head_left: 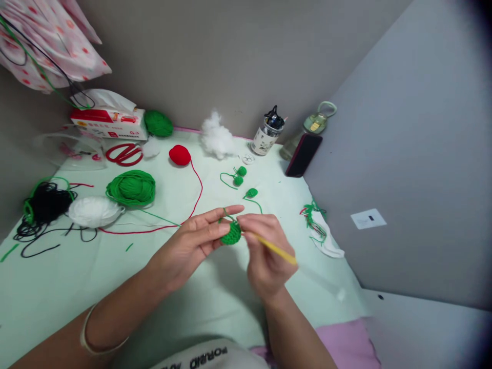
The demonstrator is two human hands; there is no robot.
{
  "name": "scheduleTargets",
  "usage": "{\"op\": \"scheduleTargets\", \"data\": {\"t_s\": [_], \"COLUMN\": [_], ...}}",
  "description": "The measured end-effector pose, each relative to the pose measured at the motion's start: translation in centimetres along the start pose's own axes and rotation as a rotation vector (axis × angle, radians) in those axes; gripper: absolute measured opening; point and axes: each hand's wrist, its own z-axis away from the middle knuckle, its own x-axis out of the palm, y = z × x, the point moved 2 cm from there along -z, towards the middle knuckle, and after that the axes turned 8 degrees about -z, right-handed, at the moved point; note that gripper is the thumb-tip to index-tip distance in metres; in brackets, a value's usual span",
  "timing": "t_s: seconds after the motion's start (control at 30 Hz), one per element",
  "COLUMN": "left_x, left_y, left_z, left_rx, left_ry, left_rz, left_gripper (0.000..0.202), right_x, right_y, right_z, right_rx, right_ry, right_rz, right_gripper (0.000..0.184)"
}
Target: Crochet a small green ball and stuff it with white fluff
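My left hand point(196, 241) pinches a small green crochet piece point(231, 234) between thumb and fingers, with green yarn looped over its forefinger. My right hand point(265, 251) grips a yellow crochet hook point(274, 249) whose tip is in the green piece. A green strand runs from the piece back to the green yarn ball point(131, 188) on the left. Both hands hover above the pale green table cover point(77, 277).
On the cover lie a white yarn ball point(93, 211), tangled black yarn point(46, 205), a red ball point(180, 155) with a trailing strand, red scissors point(125, 154), small green crochet pieces point(239, 176), white stuffing point(217, 136), a tissue box point(109, 123), a jar point(266, 136), a phone point(303, 155) and yarn scraps point(317, 223).
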Motion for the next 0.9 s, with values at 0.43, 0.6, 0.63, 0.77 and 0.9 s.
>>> {"op": "scheduleTargets", "data": {"t_s": [0.43, 0.6, 0.63, 0.77, 0.9], "left_x": [0.1, -0.3, -0.4, -0.7, -1.0], "left_y": [0.2, 0.5, 0.5, 0.5, 0.6], "left_z": [0.1, 0.2, 0.2, 0.1, 0.1], "left_rx": [0.097, 0.088, 0.102, 0.142, 0.16], "left_ry": [-0.044, -0.134, -0.149, -0.178, -0.125], "left_rz": [-0.196, -0.223, -0.233, -0.27, -0.37], "left_gripper": [0.036, 0.033, 0.034, 0.042, 0.046], "right_x": [0.2, 0.0, 0.1, 0.2, 0.2], "right_y": [1.3, 1.7, 1.8, 1.9, 1.8], "right_z": [-0.2, -0.4, -0.5, -0.8, -0.8], "right_rx": [0.462, 0.52, 0.523, 0.569, 0.623], "right_ry": [0.047, 0.092, 0.107, 0.106, 0.073], "right_rz": [-0.384, -0.533, -0.559, -0.614, -0.658], "right_gripper": [0.017, 0.015, 0.014, 0.016, 0.019]}}
